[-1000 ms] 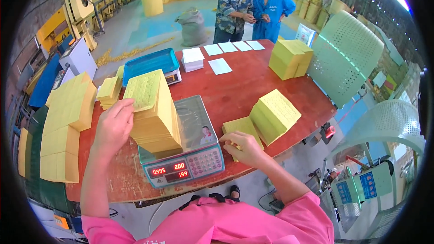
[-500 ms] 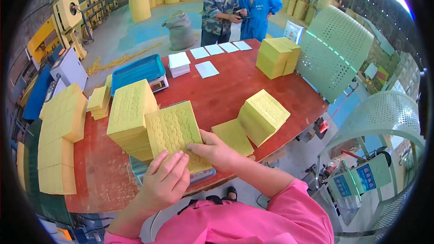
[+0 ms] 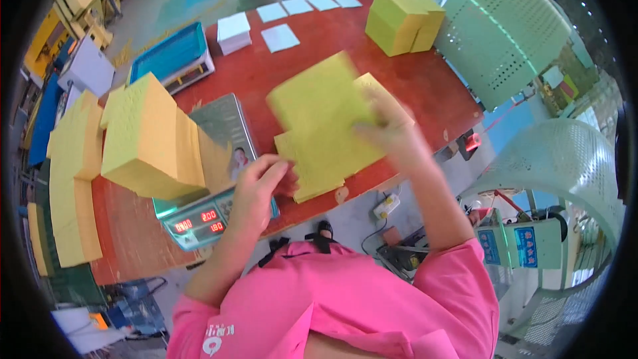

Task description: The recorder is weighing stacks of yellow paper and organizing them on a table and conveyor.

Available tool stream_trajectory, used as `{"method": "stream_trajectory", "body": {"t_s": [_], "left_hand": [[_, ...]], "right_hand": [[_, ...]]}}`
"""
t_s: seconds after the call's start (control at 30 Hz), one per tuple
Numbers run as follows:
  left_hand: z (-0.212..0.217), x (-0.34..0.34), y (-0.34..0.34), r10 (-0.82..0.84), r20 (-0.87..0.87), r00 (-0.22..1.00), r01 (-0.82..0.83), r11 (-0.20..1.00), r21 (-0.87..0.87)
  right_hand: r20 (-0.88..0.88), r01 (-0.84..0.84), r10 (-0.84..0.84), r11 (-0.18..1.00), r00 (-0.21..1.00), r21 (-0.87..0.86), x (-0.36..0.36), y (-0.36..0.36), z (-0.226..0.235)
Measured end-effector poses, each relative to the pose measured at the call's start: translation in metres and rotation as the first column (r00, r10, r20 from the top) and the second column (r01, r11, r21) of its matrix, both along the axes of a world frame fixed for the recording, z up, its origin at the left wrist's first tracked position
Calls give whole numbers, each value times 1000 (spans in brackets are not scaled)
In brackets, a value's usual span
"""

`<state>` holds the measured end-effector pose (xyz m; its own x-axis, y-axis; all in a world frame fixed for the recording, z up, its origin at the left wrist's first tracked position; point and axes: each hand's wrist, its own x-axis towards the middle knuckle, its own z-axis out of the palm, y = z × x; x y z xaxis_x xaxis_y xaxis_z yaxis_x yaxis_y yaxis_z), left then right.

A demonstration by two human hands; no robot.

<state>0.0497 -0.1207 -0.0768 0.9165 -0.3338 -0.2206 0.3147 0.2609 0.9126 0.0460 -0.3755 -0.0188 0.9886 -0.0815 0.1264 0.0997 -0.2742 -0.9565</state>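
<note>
My right hand (image 3: 392,134) holds a thick bundle of yellow paper sheets (image 3: 323,114) lifted above the red table (image 3: 279,73); the bundle is blurred by motion. My left hand (image 3: 258,189) touches the bundle's lower left corner, fingers curled at its edge. Under it lies a flat pile of yellow sheets (image 3: 312,183) near the table's front edge. A tall stack of yellow sheets (image 3: 149,139) rests on the pan of a digital scale (image 3: 206,209) with red digits, to the left of my hands.
More yellow stacks (image 3: 70,179) line the table's left end, and one block (image 3: 402,21) sits at the far right. White paper piles (image 3: 234,30) and a blue tray (image 3: 169,53) lie at the back. Green perforated bins (image 3: 505,33) stand at right. Two people stand beyond the table.
The bundle has swung from in front of the scale to the right and upward. My left hand slid from under it to its lower corner. The camera tilted down.
</note>
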Motion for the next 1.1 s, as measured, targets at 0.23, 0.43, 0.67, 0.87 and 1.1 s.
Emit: {"method": "stream_trajectory", "body": {"t_s": [0.23, 0.43, 0.67, 0.87, 1.1], "left_hand": [[-42, 2, -86, -166, 27, 986, 165, 986, 19], [-63, -2, -124, -34, 151, 988, 13, 990, 140], [-56, -5, -155, 25, 494, 869, -184, 943, 277], [-57, -4, -164, 17, 612, 791, -271, 906, 325], [-55, -8, -166, -100, 681, 725, -391, 755, 526]], "right_hand": [[-11, 61, -61, 922, 998, 383, 42, -135, -28], [-215, -42, 103, 962, 971, 270, 53, -137, -48], [-267, -139, 203, 961, 942, 240, 70, -137, -58], [-281, -149, 178, 981, 943, 121, 70, -133, -53], [-242, -170, 177, 984, 954, 51, 65, -129, -61]]}}
